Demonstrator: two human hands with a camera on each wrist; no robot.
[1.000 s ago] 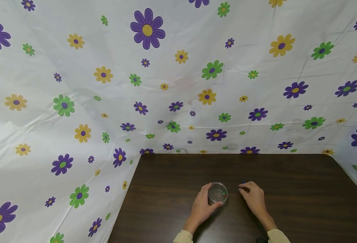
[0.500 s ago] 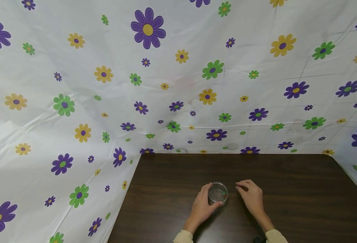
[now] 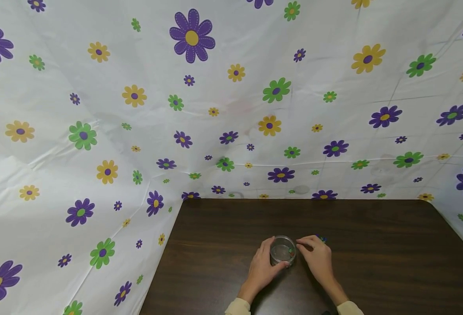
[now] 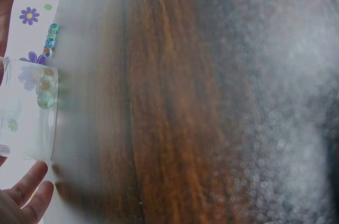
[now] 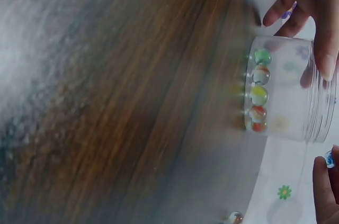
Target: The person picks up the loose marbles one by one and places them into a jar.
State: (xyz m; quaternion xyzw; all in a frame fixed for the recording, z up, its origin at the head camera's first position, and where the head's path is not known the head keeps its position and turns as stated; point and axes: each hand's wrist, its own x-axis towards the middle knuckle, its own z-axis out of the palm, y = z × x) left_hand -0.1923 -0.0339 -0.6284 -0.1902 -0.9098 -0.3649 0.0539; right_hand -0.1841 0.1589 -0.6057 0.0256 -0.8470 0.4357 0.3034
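My left hand [image 3: 263, 264] grips a clear round jar [image 3: 282, 250] from its left side, thumb at the near side. The jar stands upright and its top is uncovered. Several glass marbles [image 5: 259, 96], green, yellow and orange, lie on its bottom in the right wrist view. Close to the jar's right rim is my right hand [image 3: 318, 259], thumb and forefinger pinching a blue-and-clear marble [image 5: 329, 159]. That marble is too small to make out in the head view. Just beyond the right hand, more marbles [image 3: 323, 239] lie on the table, partly hidden by it.
The dark wooden table [image 3: 396, 258] stretches around both hands. A white flower-patterned sheet [image 3: 231, 109] hangs behind it and along the sides. In the right wrist view, a loose marble [image 5: 234, 217] lies on the table at the bottom edge.
My right hand has moved left, up to the jar's rim. Marbles on the table behind it have come into sight. The left hand and the jar have stayed in place.
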